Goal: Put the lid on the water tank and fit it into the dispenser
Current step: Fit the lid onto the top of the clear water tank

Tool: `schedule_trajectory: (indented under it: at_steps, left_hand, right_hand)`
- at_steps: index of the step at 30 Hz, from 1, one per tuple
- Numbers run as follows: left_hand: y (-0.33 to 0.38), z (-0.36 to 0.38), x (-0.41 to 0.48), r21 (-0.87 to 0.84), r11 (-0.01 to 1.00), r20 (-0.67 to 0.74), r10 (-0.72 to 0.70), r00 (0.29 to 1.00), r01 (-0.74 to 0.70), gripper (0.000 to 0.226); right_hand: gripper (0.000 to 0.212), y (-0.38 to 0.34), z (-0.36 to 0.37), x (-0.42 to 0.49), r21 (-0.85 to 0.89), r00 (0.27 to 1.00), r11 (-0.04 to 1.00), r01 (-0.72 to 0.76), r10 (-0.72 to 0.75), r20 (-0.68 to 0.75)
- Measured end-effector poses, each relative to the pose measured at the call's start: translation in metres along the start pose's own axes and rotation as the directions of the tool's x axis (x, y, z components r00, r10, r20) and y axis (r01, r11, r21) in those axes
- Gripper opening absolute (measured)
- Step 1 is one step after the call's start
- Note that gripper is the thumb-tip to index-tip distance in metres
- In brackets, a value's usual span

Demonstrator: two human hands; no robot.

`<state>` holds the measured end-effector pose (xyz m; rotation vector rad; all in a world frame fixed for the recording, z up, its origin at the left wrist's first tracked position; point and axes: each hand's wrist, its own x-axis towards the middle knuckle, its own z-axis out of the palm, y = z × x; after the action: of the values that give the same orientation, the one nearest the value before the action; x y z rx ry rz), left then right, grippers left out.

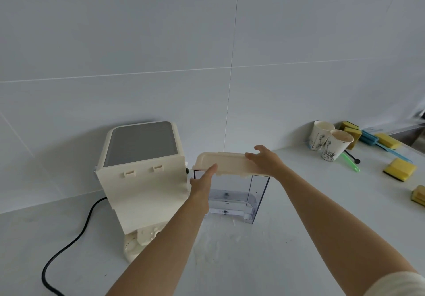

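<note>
Past a black power cable [76, 240] on the white counter [276, 249], left hand [202, 180] and right hand [266, 160] press flat-fingered, gripping nothing, on the cream plastic lid [230, 163] atop the clear rectangular water tank [259, 194] beside the cream boxy dispenser [142, 180], printed paper cups [335, 145] and yellow sponges [399, 169] beyond.

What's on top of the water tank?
The cream lid, with the left hand and right hand touching it. The water tank rim beneath is covered.

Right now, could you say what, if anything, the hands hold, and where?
The lid, atop the water tank: right hand lies over its right end, left hand touches its front edge, fingers straight.
</note>
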<state>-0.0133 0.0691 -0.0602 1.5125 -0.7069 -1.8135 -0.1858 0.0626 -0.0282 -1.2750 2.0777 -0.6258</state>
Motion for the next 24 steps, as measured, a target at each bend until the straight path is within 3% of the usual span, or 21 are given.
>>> schedule_trajectory:
  at_steps: [5,12,16,20,24]
  left_hand:
    - [-0.002,0.015,0.005,-0.058,0.997,-0.085,0.052,0.995,-0.057,0.099]
    - [-0.003,0.009,0.021,-0.072,0.996,0.009,0.045,0.999,-0.044,0.102]
    - [0.001,0.006,0.026,-0.026,0.998,0.119,0.051,0.992,-0.049,0.102]
    - [0.01,0.009,0.03,0.057,0.996,0.136,0.061,0.989,-0.069,0.091]
    - [0.02,0.016,0.032,0.156,0.978,0.154,0.113,0.982,-0.137,0.067]
  right_hand:
    - [0.033,0.0,0.006,-0.003,-0.06,0.999,0.998,0.034,-0.036,-0.031]
    - [0.031,0.011,0.0,-0.005,0.01,1.0,1.0,0.008,-0.008,0.002]
    - [0.036,0.014,-0.006,-0.008,0.112,0.995,0.99,-0.087,0.08,0.059]
    - [0.046,0.016,-0.012,-0.014,0.106,0.979,0.98,-0.169,0.154,0.133]
    - [0.04,0.016,-0.014,-0.023,0.11,0.954,0.974,-0.196,0.163,0.253]
